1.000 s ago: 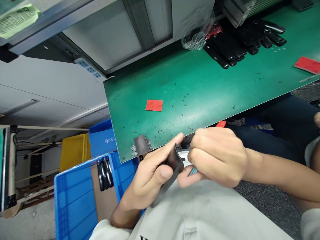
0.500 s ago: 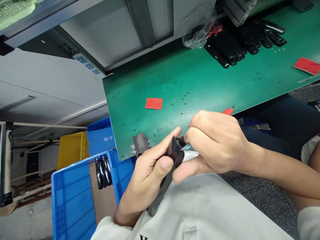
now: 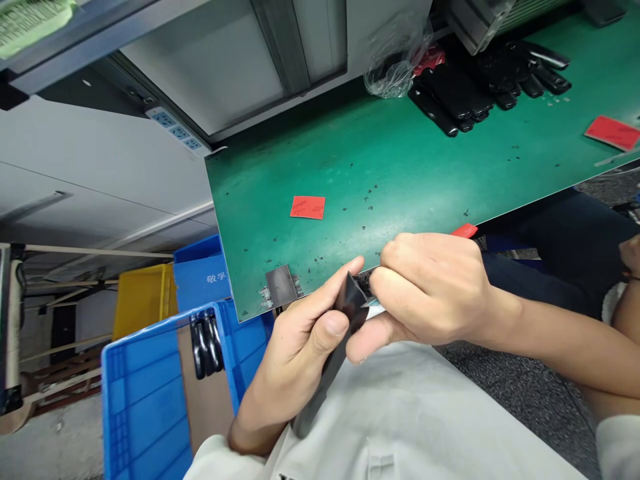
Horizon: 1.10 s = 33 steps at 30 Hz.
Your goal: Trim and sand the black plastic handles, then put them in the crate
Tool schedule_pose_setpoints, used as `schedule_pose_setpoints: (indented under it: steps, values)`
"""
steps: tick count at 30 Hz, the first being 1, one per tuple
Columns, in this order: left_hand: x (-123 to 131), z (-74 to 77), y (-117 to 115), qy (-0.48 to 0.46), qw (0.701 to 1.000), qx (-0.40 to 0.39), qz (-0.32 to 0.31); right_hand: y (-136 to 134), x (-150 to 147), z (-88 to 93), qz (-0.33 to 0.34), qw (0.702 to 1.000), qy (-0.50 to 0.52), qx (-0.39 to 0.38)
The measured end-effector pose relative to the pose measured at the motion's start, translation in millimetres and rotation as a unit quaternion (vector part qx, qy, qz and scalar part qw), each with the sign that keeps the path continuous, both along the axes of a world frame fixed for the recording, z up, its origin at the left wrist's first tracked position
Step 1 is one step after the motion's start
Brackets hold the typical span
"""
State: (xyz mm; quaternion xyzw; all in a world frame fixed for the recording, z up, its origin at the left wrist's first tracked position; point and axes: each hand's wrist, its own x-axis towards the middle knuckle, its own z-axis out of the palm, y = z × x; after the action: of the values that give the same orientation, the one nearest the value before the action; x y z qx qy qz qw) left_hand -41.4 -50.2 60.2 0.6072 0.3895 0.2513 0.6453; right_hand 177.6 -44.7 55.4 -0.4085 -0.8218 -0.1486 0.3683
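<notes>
My left hand (image 3: 305, 347) is wrapped round a long black moulded part (image 3: 327, 377), its thumb lying along the near side. The part slants from my lap up to a pointed upper end between the hands. In my closed right hand (image 3: 430, 287) is a knife (image 3: 465, 231) with a red handle, whose end sticks out behind the knuckles. A sliver of its thin blade shows at the part's upper edge; the fist hides the rest. My right thumb is stretched toward the side of the black part.
A green table (image 3: 400, 167) carries a red card (image 3: 307, 207), another red piece (image 3: 613, 133), a dark metal plate (image 3: 281, 287) and a pile of black parts (image 3: 450, 97) beside clear plastic wrap (image 3: 393, 73). A blue crate (image 3: 145, 400) holds several black parts. Another person sits at right.
The knife and my right hand have shifted slightly down and right, with less blade showing. The black part has turned a little in my left hand.
</notes>
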Motion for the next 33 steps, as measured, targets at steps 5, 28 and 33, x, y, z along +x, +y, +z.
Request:
schedule_pose_setpoints:
  steps: [5, 28, 33]
  values:
    - [0, -0.6, 0, 0.002, 1.0, 0.011, 0.001, 0, -2, -2.2, 0.002, 1.0, 0.013, 0.012]
    - [-4, 14.1, 6, 0.023, 0.995, 0.075, -0.067, 5, 9, 10.5, 0.034, 0.999, -0.011, -0.007]
    - [-5, 13.9, 5, 0.023, 0.994, 0.079, -0.073, 2, 9, 7.9, 0.028, 0.999, -0.025, 0.01]
